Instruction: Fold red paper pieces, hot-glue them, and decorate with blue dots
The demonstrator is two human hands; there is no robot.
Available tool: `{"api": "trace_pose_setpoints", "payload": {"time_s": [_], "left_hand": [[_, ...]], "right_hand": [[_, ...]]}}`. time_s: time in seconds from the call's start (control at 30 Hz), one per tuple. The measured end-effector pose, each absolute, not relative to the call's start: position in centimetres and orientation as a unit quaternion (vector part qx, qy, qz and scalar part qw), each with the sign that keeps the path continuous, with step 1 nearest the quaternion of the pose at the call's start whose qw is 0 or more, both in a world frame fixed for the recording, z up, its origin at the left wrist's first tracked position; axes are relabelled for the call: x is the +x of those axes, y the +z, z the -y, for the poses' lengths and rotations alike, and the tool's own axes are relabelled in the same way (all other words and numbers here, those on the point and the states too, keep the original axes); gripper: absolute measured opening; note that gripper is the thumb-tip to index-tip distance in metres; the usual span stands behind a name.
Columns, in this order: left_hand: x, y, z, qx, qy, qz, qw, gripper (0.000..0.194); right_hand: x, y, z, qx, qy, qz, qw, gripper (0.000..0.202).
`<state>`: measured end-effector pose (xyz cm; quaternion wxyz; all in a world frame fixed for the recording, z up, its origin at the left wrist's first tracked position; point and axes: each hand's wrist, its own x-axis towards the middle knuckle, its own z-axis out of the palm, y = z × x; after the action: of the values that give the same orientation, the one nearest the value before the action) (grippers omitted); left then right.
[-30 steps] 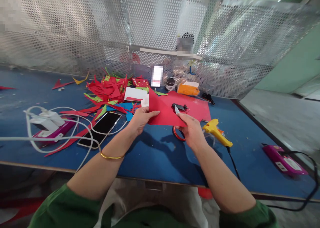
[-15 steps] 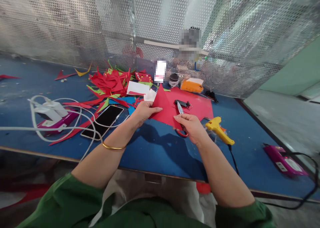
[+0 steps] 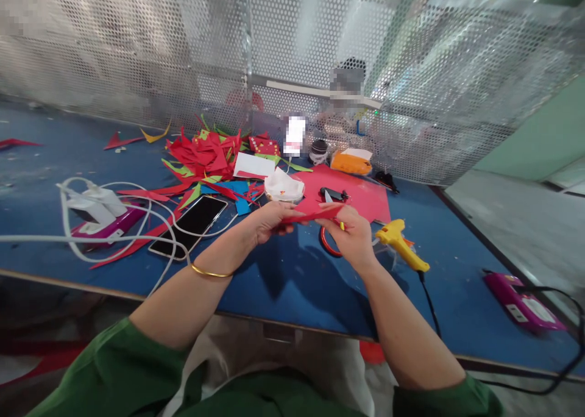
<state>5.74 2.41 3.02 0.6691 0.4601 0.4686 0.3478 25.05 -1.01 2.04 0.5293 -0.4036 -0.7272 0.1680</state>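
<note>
My left hand (image 3: 272, 222) is closed on one end of a red sheet piece (image 3: 308, 214), which looks like paper or felt and is seen nearly edge-on. The fingers of my right hand (image 3: 354, 234) pinch its other end. A pair of scissors (image 3: 328, 243) with a red handle shows beside and beneath my right hand. The blade sticks out beyond the fingers, and I cannot tell whether the scissors lie on the table or rest against the hand. Behind the hands, a larger red sheet (image 3: 365, 194) lies flat with a small black object (image 3: 334, 194) on it.
A white bowl-like holder (image 3: 284, 186) stands behind my left hand. To the left lie a phone (image 3: 192, 225), white cables and a heap of red and green scraps (image 3: 208, 152). A yellow glue gun (image 3: 402, 244) and a purple power strip (image 3: 523, 301) are at right.
The red piece, upright and pointed before, has tipped down to nearly edge-on, uncovering the white holder. My right hand has come to grip its right end.
</note>
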Motion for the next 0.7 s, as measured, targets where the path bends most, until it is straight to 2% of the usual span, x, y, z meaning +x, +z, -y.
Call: {"api": "trace_pose_setpoints", "payload": {"time_s": [0.07, 0.13, 0.27, 0.47, 0.7], "left_hand": [[5.9, 2.9, -2.5, 0.463, 0.377, -0.483, 0.641, 0.027], [6.0, 2.8, -2.7, 0.463, 0.439, -0.482, 0.601, 0.026], [5.9, 3.1, -2.5, 0.475, 0.533, -0.390, 0.582, 0.048], [6.3, 3.5, -1.7, 0.531, 0.537, -0.375, 0.537, 0.023], [6.2, 3.2, -1.9, 0.571, 0.526, -0.391, 0.494, 0.015]], "right_hand": [[24.8, 1.8, 1.1, -0.441, 0.198, 0.682, 0.549, 0.011], [24.5, 1.7, 1.2, -0.453, 0.255, 0.628, 0.578, 0.016], [24.0, 1.9, 1.4, -0.427, 0.401, 0.520, 0.622, 0.022], [23.8, 1.8, 1.3, -0.436, 0.451, 0.475, 0.617, 0.023], [24.0, 2.0, 1.1, -0.426, 0.447, 0.456, 0.641, 0.027]]}}
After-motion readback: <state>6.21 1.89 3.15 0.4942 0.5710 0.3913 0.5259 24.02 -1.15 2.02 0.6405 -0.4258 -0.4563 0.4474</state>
